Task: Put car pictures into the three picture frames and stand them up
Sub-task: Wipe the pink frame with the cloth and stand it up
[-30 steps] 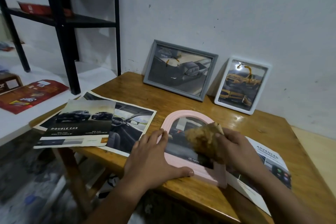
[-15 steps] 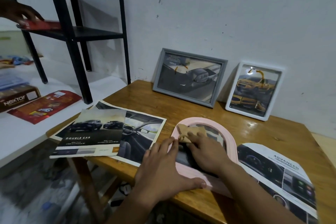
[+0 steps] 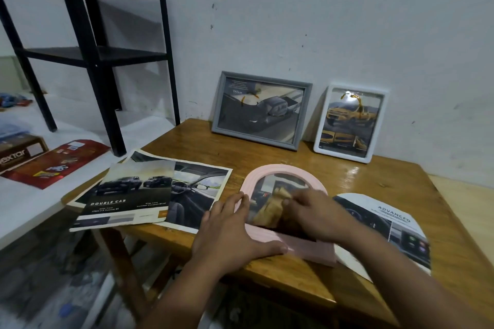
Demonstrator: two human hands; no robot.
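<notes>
Nearest, the left hand [image 3: 232, 232] lies flat with straight fingers over the left rim of the pink arched frame [image 3: 283, 172], thumb along its lower edge, pinning it to the wooden counter [image 3: 347, 187]. The right hand [image 3: 315, 215] rests on the frame's glass, fingers curled around a crumpled tan cloth [image 3: 270, 211]. Half a second ago that cloth sat near the top of the arch; now it has swept down to the middle, so this looks like wiping the glass, with a car picture already behind it. The frame lies flat at the counter's near edge, not yet stood up, which I judge is the only step left. Under its right side lies a cut brochure page [image 3: 395, 224], and to the left lie loose car brochures [image 3: 128, 195]. Farther back, the grey frame [image 3: 263, 109] and the white frame [image 3: 350, 121] each hold a car picture and lean upright against the wall. A black shelf [image 3: 93, 53] stands at far left; another hand that reached it earlier is gone
</notes>
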